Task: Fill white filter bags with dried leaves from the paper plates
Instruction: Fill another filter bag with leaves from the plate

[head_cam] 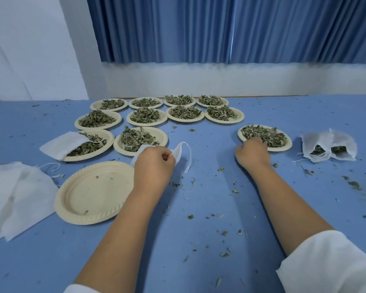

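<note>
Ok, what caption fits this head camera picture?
Left hand holds a white filter bag; right hand grabs dried leaves from a plate.

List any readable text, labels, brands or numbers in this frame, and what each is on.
None: no readable text anywhere in the head view.
Round beige paper plates: plain, only an embossed rim pattern, no letters.
White mesh filter bags: no tag or print showing.
Blue table, blue pleated curtain, white wall: unmarked.

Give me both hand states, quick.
Left hand: closed, pinching the white filter bag.
Right hand: closed, fingers curled around dried leaves on a paper plate.
</note>
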The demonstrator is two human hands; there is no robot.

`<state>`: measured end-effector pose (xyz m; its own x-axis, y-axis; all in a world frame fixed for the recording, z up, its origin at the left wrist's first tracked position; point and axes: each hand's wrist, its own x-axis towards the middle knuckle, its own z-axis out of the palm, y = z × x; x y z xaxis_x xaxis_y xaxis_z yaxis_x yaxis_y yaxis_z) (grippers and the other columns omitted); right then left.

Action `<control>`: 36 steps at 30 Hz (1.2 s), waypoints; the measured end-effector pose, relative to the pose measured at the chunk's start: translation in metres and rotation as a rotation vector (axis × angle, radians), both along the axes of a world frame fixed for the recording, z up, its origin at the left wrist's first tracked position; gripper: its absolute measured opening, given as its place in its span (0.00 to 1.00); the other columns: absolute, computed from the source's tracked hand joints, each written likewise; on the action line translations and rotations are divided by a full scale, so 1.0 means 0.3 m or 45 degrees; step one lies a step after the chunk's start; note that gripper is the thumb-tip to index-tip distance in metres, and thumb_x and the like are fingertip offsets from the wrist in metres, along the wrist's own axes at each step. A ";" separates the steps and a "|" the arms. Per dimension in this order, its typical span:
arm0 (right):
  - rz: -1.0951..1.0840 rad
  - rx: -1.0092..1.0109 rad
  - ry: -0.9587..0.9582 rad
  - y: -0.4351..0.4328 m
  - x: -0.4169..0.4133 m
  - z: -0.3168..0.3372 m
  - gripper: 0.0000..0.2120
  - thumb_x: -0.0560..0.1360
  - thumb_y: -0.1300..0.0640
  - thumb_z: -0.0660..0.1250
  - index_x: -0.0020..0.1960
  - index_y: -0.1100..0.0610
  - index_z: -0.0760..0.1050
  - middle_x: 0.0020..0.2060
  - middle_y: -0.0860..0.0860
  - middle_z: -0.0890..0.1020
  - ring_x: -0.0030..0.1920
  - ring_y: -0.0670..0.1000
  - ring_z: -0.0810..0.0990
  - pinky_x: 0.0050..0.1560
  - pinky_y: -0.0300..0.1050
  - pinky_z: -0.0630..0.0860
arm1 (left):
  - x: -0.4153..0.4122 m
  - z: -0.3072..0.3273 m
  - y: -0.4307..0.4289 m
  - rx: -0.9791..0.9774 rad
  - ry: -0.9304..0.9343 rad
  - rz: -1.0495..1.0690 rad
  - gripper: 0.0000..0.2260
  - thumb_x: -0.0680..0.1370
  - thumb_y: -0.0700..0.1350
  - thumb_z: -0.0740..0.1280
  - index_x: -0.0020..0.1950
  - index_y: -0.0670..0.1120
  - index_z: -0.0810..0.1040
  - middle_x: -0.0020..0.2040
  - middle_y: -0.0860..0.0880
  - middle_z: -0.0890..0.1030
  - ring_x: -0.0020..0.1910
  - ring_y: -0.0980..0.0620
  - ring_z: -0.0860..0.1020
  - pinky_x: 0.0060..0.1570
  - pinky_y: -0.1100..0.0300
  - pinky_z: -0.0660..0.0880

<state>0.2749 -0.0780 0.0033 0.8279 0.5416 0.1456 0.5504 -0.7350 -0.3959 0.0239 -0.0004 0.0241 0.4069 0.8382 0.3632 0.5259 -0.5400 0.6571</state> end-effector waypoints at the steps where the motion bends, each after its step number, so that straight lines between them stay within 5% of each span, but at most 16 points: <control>1: 0.040 0.035 0.007 0.003 -0.013 -0.001 0.10 0.80 0.58 0.58 0.50 0.65 0.70 0.58 0.62 0.69 0.49 0.58 0.70 0.39 0.45 0.65 | -0.002 0.000 0.001 0.004 -0.014 0.010 0.08 0.77 0.42 0.66 0.41 0.41 0.82 0.40 0.44 0.83 0.39 0.44 0.79 0.37 0.52 0.73; 6: 0.273 0.069 -0.042 0.023 -0.146 0.017 0.11 0.78 0.59 0.61 0.39 0.61 0.67 0.31 0.55 0.65 0.28 0.52 0.63 0.27 0.43 0.60 | -0.021 0.005 0.017 -0.082 -0.080 0.046 0.08 0.77 0.42 0.65 0.40 0.47 0.81 0.36 0.49 0.80 0.33 0.52 0.76 0.30 0.61 0.66; 8: 0.412 0.038 -0.113 0.027 -0.225 0.035 0.17 0.78 0.58 0.62 0.31 0.62 0.69 0.31 0.57 0.71 0.30 0.55 0.71 0.29 0.44 0.68 | -0.034 0.005 0.023 -0.111 -0.110 0.066 0.08 0.77 0.42 0.65 0.39 0.47 0.80 0.32 0.51 0.79 0.31 0.53 0.75 0.29 0.61 0.66; 11: 0.612 0.085 -0.114 0.028 -0.331 0.051 0.14 0.77 0.55 0.63 0.37 0.63 0.78 0.38 0.59 0.82 0.39 0.58 0.80 0.39 0.49 0.78 | -0.054 0.004 0.031 -0.113 -0.161 0.114 0.07 0.77 0.42 0.65 0.41 0.48 0.80 0.31 0.53 0.78 0.30 0.54 0.75 0.28 0.61 0.66; 18: 0.942 0.142 -0.277 0.021 -0.507 0.047 0.16 0.76 0.48 0.64 0.33 0.56 0.72 0.34 0.49 0.77 0.36 0.51 0.75 0.35 0.46 0.73 | -0.086 0.012 0.052 0.127 -0.314 0.248 0.07 0.77 0.40 0.64 0.47 0.43 0.82 0.32 0.51 0.75 0.36 0.50 0.72 0.33 0.58 0.62; 24: 1.095 0.178 -0.235 -0.005 -0.583 0.065 0.21 0.77 0.44 0.63 0.29 0.54 0.68 0.26 0.50 0.75 0.30 0.50 0.74 0.33 0.47 0.73 | -0.111 0.041 0.044 0.316 -0.492 0.323 0.08 0.78 0.41 0.66 0.54 0.42 0.83 0.39 0.49 0.76 0.39 0.59 0.67 0.39 0.68 0.60; 30: 0.855 0.700 0.362 0.010 -0.563 0.098 0.15 0.77 0.42 0.66 0.38 0.50 0.82 0.28 0.45 0.80 0.28 0.41 0.73 0.33 0.36 0.69 | -0.095 0.050 0.007 0.392 -0.297 0.066 0.04 0.76 0.40 0.70 0.49 0.44 0.84 0.40 0.48 0.75 0.36 0.50 0.73 0.38 0.61 0.66; 32: 0.762 0.806 0.555 0.022 -0.547 0.099 0.18 0.78 0.44 0.65 0.34 0.51 0.81 0.27 0.47 0.80 0.26 0.41 0.73 0.32 0.36 0.70 | -0.082 0.044 -0.006 0.377 -0.232 -0.059 0.03 0.76 0.41 0.70 0.47 0.45 0.84 0.39 0.49 0.74 0.35 0.52 0.71 0.37 0.63 0.65; 36: 0.635 0.794 0.600 0.039 -0.517 0.078 0.16 0.78 0.54 0.64 0.33 0.53 0.80 0.23 0.42 0.78 0.24 0.41 0.71 0.29 0.35 0.69 | -0.067 0.035 -0.018 0.303 -0.297 -0.052 0.04 0.76 0.42 0.70 0.47 0.46 0.85 0.37 0.50 0.77 0.35 0.53 0.73 0.39 0.63 0.67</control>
